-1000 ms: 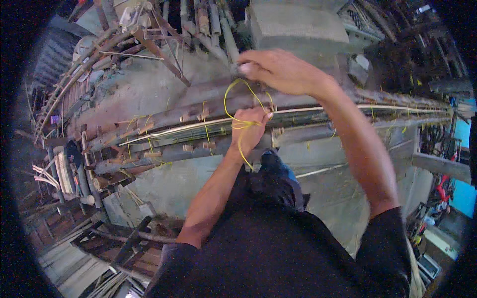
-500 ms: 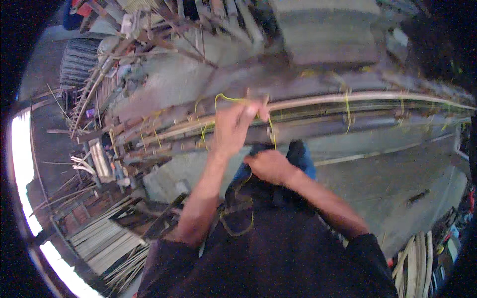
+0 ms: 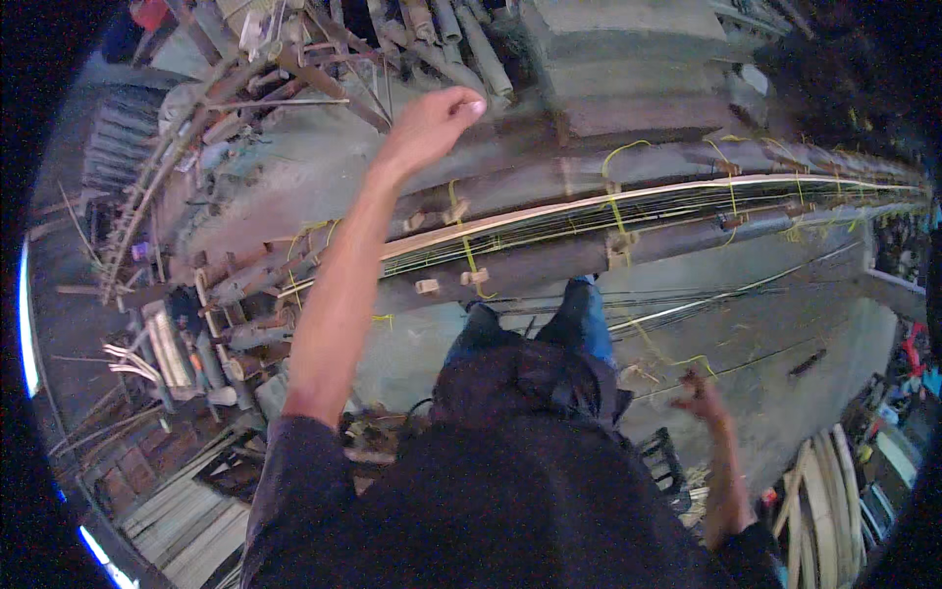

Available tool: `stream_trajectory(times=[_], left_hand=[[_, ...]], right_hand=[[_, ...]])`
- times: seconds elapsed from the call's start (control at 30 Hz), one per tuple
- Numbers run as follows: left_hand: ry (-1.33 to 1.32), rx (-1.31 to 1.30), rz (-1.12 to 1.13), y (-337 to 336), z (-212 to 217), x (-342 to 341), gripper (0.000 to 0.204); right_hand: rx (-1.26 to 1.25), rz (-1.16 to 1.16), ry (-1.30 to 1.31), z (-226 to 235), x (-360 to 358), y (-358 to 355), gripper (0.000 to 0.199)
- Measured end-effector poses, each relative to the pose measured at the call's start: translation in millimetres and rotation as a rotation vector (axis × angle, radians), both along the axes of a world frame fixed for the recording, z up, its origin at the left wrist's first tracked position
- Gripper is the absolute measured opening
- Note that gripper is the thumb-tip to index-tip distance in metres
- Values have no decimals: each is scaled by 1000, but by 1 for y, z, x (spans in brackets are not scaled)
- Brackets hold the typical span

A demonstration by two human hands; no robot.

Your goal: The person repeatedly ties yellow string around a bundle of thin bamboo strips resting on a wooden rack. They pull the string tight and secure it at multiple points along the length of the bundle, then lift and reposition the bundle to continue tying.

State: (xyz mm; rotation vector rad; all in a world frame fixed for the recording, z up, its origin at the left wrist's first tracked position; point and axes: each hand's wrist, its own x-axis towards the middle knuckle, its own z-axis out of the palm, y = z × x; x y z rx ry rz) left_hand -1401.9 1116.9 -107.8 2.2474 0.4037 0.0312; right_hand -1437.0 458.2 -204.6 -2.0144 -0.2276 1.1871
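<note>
My left hand (image 3: 437, 123) is raised beyond the long bundle, above the floor. Its fingers are curled in with the thumb against them; whatever they hold, if anything, is hidden. Off to the lower right, my right hand (image 3: 702, 398) has its fingers apart, somewhat blurred. A yellow cord (image 3: 697, 360) curls just above its fingertips; I cannot tell whether they touch. Long thin pale strips (image 3: 549, 214) run across in front of me between two dark poles (image 3: 549, 263). Yellow ties (image 3: 465, 236) and small wooden blocks (image 3: 428, 287) sit along the poles.
My legs (image 3: 584, 319) stand close to the near pole. Stacked timber and poles (image 3: 461, 44) lie at the far side, beside a pale raised slab (image 3: 638, 69). Flat boards (image 3: 196, 530) are at lower left, curved wooden strips (image 3: 824, 501) at lower right, a dark crate (image 3: 662, 471) nearby.
Both hands have left the middle of the bundle. My left hand moved up and away to the far side; my right hand swung out to the right, its fingers now apart.
</note>
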Motion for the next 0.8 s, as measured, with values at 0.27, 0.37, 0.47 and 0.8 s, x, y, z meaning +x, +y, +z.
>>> stream_trajectory(times=[0.27, 0.37, 0.47, 0.8], left_hand=[[-45, -74, -119, -51, 44, -155, 30], [73, 89, -97, -68, 22, -155, 29], [-22, 234, 21, -69, -8, -164, 18], [-135, 246, 101, -80, -6, -145, 23]], right_hand=[[400, -244, 286, 44, -109, 374, 45], [478, 342, -168, 57, -89, 381, 21], [346, 417, -462, 249, -41, 433, 6], [-157, 1069, -819, 148, 61, 570, 32]])
